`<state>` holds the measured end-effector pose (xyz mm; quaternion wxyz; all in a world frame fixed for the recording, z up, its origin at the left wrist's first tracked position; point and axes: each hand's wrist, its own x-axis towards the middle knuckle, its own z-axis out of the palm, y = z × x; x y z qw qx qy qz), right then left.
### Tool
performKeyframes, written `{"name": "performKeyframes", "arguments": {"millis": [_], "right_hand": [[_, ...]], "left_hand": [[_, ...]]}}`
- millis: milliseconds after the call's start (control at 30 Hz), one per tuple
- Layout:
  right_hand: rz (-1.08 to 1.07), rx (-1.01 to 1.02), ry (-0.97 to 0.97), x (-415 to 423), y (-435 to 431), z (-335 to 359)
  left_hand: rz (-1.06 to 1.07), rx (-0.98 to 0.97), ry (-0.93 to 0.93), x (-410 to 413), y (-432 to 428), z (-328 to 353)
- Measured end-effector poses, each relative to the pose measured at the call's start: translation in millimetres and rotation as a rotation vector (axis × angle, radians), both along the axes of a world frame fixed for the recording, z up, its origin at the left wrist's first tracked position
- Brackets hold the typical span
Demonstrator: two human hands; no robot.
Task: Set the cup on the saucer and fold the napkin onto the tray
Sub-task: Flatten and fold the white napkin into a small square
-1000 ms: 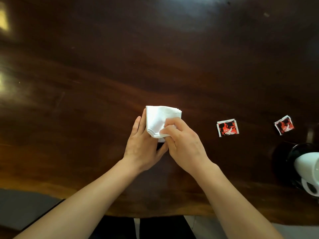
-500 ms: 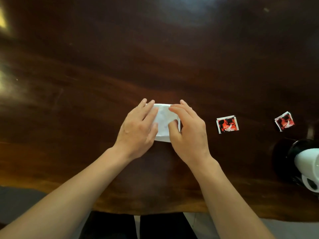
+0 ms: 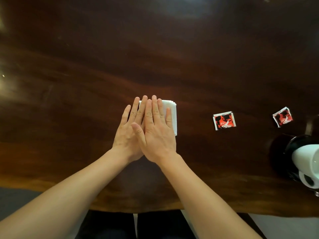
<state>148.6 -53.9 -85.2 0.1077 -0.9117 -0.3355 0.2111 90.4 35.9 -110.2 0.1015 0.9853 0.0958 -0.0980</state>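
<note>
A folded white napkin (image 3: 172, 116) lies on the dark wooden table (image 3: 155, 49) in the middle of the view. Both my hands rest flat on it, fingers stretched out and pointing away from me. My left hand (image 3: 128, 131) covers its left part. My right hand (image 3: 158, 135) lies beside it and partly over its inner edge; only the napkin's right strip and far edge show. At the right edge a white cup (image 3: 305, 157) sits on a black saucer (image 3: 291, 145), cut off by the frame. No tray is in view.
Two small red, black and white packets (image 3: 224, 120) (image 3: 282, 116) lie on the table to the right of the napkin. The table's near edge runs just in front of my lap.
My hands went from pinching and folding the napkin to lying flat on it. They have drawn together, and the right hand now overlaps the left.
</note>
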Motion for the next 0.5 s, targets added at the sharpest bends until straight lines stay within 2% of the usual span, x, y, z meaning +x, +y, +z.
{"name": "performKeyframes", "arguments": {"millis": [233,400,500], "right_hand": [[-0.059,-0.018,0.071,8.7,-16.7,0.6],[0.152,-0.099,0.016,24.3,-40.8,-3.6],[0.197,-0.112,0.015,40.7,-63.7,-4.5]], "left_hand": [[0.016,-0.066,0.034,2.4,1.4,1.7],[-0.038,-0.052,0.076,-1.9,13.3,2.1],[-0.072,-0.054,0.09,-2.8,17.0,1.0]]}}
